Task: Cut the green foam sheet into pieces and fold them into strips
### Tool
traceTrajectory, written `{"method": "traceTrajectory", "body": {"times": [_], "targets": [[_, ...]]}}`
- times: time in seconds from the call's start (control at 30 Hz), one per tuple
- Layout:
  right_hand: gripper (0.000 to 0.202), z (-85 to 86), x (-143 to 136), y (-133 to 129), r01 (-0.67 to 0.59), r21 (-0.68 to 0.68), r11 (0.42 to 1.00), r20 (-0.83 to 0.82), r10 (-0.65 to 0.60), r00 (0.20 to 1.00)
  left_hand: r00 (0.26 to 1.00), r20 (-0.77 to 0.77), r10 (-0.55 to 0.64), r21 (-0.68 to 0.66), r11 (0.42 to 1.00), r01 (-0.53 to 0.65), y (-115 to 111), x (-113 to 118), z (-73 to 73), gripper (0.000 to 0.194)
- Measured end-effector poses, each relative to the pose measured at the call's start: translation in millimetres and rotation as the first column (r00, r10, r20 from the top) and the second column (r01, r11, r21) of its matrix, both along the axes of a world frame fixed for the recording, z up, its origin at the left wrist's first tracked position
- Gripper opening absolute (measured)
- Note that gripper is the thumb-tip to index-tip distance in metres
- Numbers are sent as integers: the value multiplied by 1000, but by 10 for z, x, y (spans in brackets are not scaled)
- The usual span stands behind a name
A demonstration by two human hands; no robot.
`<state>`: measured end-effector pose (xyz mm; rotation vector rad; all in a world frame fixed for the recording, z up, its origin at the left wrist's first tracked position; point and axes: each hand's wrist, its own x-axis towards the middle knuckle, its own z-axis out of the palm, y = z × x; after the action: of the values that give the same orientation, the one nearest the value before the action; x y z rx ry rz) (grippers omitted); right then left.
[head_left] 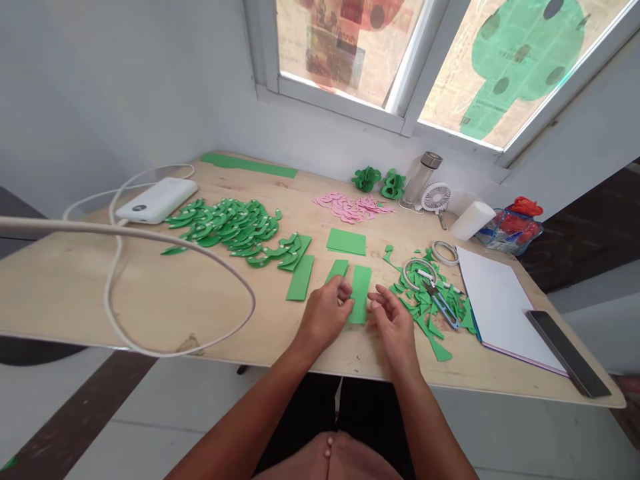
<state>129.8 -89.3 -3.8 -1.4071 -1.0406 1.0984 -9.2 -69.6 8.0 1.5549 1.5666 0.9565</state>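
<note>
A green paper strip [361, 295] lies upright on the table between my hands. My left hand [327, 310] is at its left edge, fingers curled and closed, and what they hold, if anything, is too small to make out. On the strip's right side my right hand [393, 323] has its fingers apart, holding nothing visible. Another green strip [337, 269] shows partly behind my left hand, and a third strip [301, 278] lies farther left. Beyond them is a green rectangle stack [346, 241]. Green curved cutouts [230, 225] with small white patches are heaped to the left.
Green scraps [430, 320], blue-handled snips [445, 308] and tape rolls [445, 253] lie right, beside white paper [505, 307] and a dark flat bar [567, 353]. Pink cutouts [350, 207] and a bottle [423, 179] are behind. A white cable [245, 280] loops from the power bank [157, 200].
</note>
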Motion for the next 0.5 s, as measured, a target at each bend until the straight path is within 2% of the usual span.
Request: {"method": "traceTrajectory", "body": {"times": [0.13, 0.23, 0.3, 0.37, 0.5], "targets": [[58, 21, -87, 173, -45, 1, 999, 21, 45, 999, 996, 86, -20, 7, 1000, 19, 54, -167, 58, 8], [65, 53, -206, 309, -109, 39, 993, 34, 108, 994, 996, 76, -37, 17, 999, 36, 121, -237, 69, 10], [65, 56, -274, 389, -109, 79, 991, 99, 101, 990, 1000, 25, -12, 41, 999, 11, 148, -280, 58, 11], [63, 35, -318, 458, -117, 63, 991, 240, 99, 966, 997, -58, 41, 77, 996, -36, 145, -343, 37, 12], [57, -30, -333, 555, -158, -27, 987, 492, 151, 858, 953, -259, 155, 149, 982, -119, 62, -517, -27, 13]]}}
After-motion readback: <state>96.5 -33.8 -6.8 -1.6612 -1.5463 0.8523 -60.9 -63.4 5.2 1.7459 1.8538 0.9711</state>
